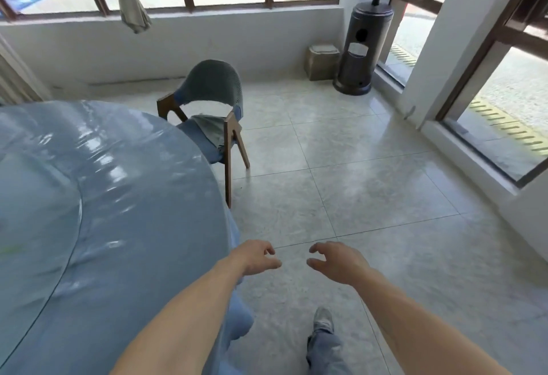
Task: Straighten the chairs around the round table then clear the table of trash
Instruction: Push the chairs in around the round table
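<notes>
the chair [212, 114] is seen at the far rim of the round table [112, 185], its seat partly tucked under the cloth and its back turned at an angle to the rim, so it is judged not yet straightened. a crumpled grey cloth [212, 130] lies on its seat. the left hand [256, 257] and the right hand [335, 262] are held out over the floor beside the table's near rim, fingers loosely curled, nothing gripped; both are well apart from the chair. no trash can be made out on the glossy cover from here. if the chair is pushed by 1 corner only, it may be swung further askew or its front leg caught in the hanging tablecloth. the seat cloth could be shaken off by a quick shove.
</notes>
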### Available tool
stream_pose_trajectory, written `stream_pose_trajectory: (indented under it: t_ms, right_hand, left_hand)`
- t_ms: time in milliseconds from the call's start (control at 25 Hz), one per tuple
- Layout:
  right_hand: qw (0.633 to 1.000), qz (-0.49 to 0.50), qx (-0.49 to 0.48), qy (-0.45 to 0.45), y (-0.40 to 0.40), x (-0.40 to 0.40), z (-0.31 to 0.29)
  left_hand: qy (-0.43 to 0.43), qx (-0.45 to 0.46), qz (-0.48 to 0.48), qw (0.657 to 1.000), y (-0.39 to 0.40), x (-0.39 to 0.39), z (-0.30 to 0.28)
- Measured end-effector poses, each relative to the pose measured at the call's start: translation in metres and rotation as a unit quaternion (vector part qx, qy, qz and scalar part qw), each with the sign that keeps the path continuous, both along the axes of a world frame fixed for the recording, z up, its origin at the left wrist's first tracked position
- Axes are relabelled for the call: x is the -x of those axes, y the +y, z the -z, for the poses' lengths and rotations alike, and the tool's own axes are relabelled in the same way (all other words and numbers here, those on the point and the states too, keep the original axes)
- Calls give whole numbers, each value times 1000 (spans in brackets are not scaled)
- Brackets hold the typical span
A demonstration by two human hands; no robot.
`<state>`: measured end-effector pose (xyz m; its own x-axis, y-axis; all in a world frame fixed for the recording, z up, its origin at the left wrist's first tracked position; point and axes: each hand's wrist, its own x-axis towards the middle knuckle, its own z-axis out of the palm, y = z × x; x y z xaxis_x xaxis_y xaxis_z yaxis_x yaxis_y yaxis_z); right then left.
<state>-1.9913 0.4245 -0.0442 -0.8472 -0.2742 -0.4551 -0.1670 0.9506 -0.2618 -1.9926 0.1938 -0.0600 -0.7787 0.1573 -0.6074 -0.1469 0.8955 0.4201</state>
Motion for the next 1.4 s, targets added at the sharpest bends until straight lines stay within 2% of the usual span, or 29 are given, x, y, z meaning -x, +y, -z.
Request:
stream_pose_trajectory:
  t_ms: [360, 600, 1080, 1400]
  right_hand:
    - [1000, -21, -5, 0, 86, 212, -21]
    - [1000, -28, -7, -10, 106, 313, -18]
    - [998, -48, -29, -37, 53, 556, 2]
    - [998, -46, -26, -41, 14, 721, 2]
  left_hand:
    - [-6, -18, -78, 997, 75, 173, -18]
    - [-2, -31, -115, 993, 78, 270, -25]
    - [-25, -49, -140, 989, 31, 510, 6]
    - [-22, -42, -123, 991, -13, 678, -1]
